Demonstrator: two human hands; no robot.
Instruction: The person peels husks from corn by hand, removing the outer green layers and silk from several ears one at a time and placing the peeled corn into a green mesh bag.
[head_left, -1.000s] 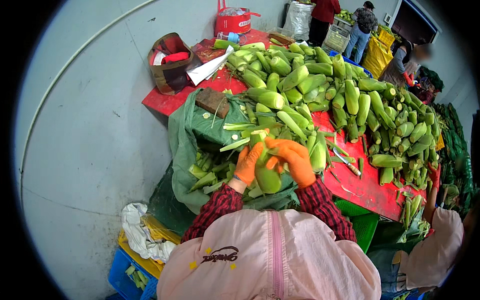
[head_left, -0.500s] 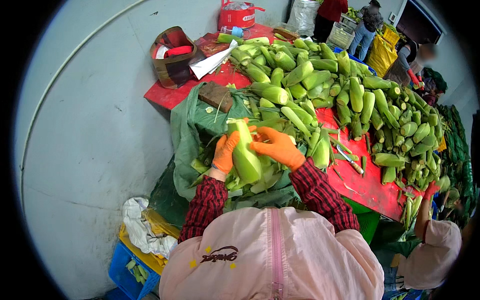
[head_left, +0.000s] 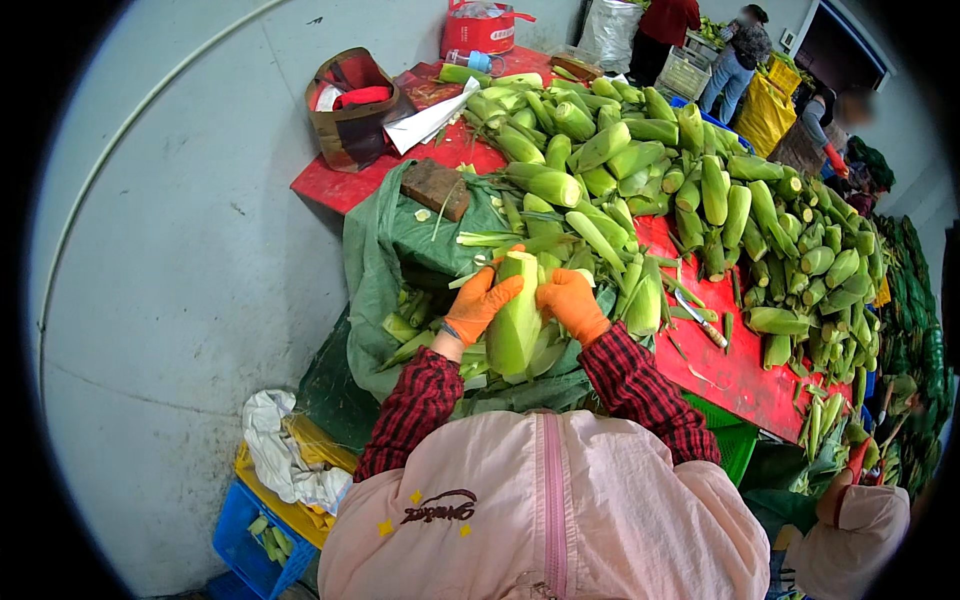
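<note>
— Corn ear (head_left: 515,325), pale green husk on, upright between both hands over the green sack (head_left: 385,235). How is it held?

— Left hand (head_left: 478,305) in an orange glove wraps the ear's left flank, fingers curled round it near the top. Right hand (head_left: 572,303), same orange glove, is clamped on the upper right side. Both closed on the ear, no gap showing between glove and husk.

— What sits under the grip?

— Loose husk leaves (head_left: 420,320) heaped in the open sack, directly below and to the left of the ear. More leaves fan out just behind the fingertips.

— And beyond the hands?

— Pile of unhusked corn (head_left: 700,170) on the red table (head_left: 720,370), starting just past the right hand and running far off to the right. Small knife (head_left: 700,333) lies on bare table right of the right hand, apart from it. Brown block (head_left: 436,188) rests on the sack's edge, beyond the left hand. Brown bag (head_left: 350,110) well beyond that, at the table's far corner.

— Anyone else?

— Other people at the far end of the room, well away from the grip.
</note>
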